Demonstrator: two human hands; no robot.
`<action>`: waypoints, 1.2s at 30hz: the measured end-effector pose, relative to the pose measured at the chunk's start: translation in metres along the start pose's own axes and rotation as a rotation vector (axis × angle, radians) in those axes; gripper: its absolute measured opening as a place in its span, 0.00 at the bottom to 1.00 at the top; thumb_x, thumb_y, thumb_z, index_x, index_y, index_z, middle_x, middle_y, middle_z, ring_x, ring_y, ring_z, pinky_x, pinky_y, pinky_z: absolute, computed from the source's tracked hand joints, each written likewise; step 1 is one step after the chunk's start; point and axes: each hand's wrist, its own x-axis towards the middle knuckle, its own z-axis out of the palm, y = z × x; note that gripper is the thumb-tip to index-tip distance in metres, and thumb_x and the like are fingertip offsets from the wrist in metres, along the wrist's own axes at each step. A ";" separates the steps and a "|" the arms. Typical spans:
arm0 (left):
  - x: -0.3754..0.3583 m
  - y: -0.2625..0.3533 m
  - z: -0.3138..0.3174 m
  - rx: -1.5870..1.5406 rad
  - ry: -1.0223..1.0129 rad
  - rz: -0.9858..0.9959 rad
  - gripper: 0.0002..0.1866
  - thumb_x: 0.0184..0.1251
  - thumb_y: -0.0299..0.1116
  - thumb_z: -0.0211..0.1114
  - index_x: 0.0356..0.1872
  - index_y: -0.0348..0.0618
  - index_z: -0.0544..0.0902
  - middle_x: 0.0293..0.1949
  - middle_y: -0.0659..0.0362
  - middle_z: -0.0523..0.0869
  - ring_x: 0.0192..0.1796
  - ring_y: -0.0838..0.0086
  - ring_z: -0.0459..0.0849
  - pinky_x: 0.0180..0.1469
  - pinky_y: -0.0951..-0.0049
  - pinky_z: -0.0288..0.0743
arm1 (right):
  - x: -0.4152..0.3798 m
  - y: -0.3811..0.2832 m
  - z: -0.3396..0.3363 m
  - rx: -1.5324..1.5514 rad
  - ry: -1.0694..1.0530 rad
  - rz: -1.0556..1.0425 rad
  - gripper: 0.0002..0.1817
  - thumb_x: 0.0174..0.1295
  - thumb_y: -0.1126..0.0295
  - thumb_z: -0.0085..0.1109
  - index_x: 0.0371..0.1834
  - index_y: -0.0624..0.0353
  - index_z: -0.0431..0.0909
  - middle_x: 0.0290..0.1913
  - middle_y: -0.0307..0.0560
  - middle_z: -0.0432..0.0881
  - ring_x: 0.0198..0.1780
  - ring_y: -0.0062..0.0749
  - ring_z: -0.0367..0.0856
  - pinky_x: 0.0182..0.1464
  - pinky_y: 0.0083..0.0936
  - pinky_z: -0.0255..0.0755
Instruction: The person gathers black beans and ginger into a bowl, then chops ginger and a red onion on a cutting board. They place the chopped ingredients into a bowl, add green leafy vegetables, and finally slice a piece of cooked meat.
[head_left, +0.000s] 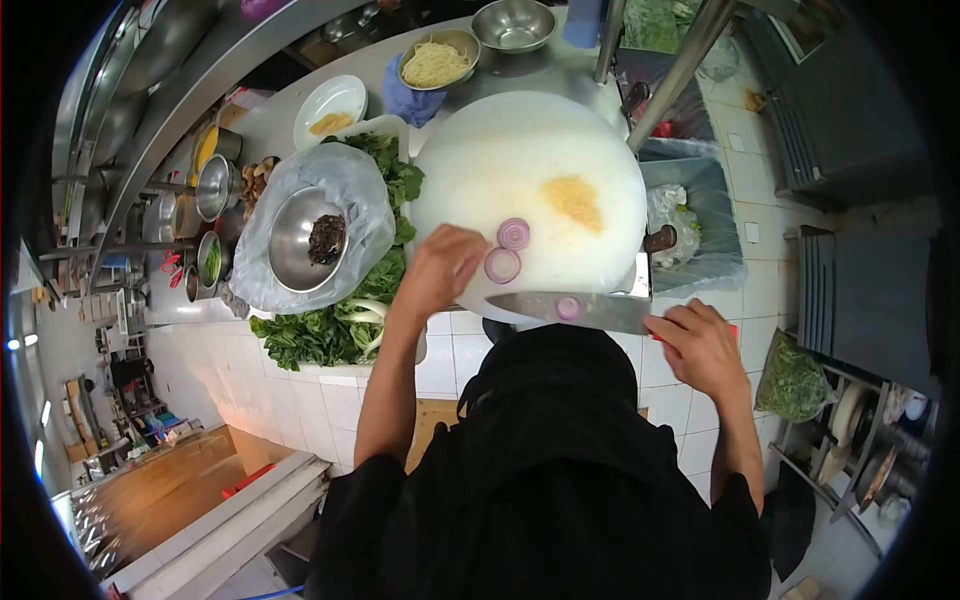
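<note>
My right hand [700, 345] grips the red handle of a kitchen knife [530, 303], its broad blade pointing left across the near edge of the round white cutting board [470, 150]. A small purple onion slice [568, 308] rests on the flat of the blade. At the board's left edge, my left hand [445, 268] has its fingers curled together beside two red onion rings [503, 265]; what the fingertips hold, if anything, is hidden. Farther back on the board lies a pile of finely chopped pale yellow bits [574, 202].
Left of the board are leafy greens [385, 275] in a tray and a metal bowl [290, 265] of dark food on plastic. Behind stand a white plate [318, 100], a bowl of noodles [438, 62] and an empty metal bowl [513, 25]. A lined bin [715, 270] stands right.
</note>
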 end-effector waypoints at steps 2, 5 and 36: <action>0.018 -0.011 0.002 -0.053 -0.046 -0.160 0.13 0.57 0.22 0.68 0.45 0.37 0.83 0.44 0.52 0.84 0.41 0.59 0.82 0.47 0.65 0.77 | -0.015 0.006 -0.018 -0.018 -0.014 0.025 0.24 0.38 0.80 0.66 0.43 0.50 0.83 0.34 0.37 0.79 0.36 0.37 0.75 0.39 0.34 0.73; 0.046 -0.020 0.020 -0.059 -0.253 -0.253 0.20 0.55 0.25 0.70 0.52 0.38 0.80 0.48 0.51 0.80 0.42 0.61 0.81 0.47 0.65 0.76 | -0.032 0.012 -0.029 -0.043 -0.002 0.076 0.22 0.36 0.81 0.65 0.40 0.50 0.84 0.31 0.38 0.79 0.35 0.36 0.75 0.37 0.33 0.72; 0.037 0.091 0.052 0.222 0.038 0.133 0.19 0.53 0.31 0.70 0.49 0.44 0.82 0.52 0.59 0.80 0.52 0.64 0.76 0.53 0.65 0.67 | 0.019 0.000 -0.012 -0.094 0.285 0.055 0.20 0.41 0.80 0.67 0.42 0.53 0.85 0.33 0.41 0.78 0.36 0.39 0.75 0.37 0.35 0.70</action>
